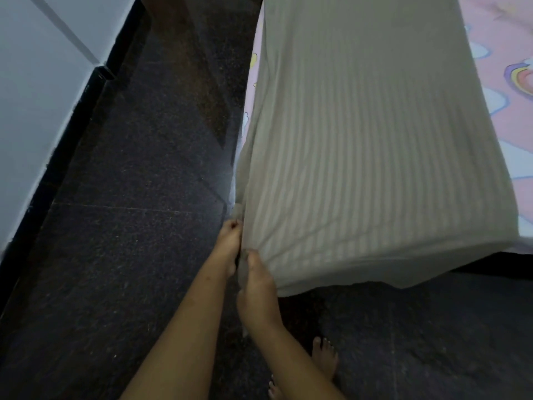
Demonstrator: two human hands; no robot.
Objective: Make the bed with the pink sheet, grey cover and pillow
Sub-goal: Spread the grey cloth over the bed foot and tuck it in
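The grey striped cover [360, 140] lies stretched along the left side of the bed and hangs over its near end. My left hand [227, 243] pinches the cover's near left corner edge. Just beside it, my right hand [256, 287] grips a bunched fold of the same corner, thumb on top. The pink sheet [496, 90] with rainbow and cloud prints shows on the mattress to the right of the cover, and a thin strip of it appears along the bed's left side. No pillow is in view.
A dark speckled floor [129, 226] runs between the bed and a pale wall [31, 82] with a black skirting on the left. My bare feet [324, 359] stand on the floor at the foot of the bed.
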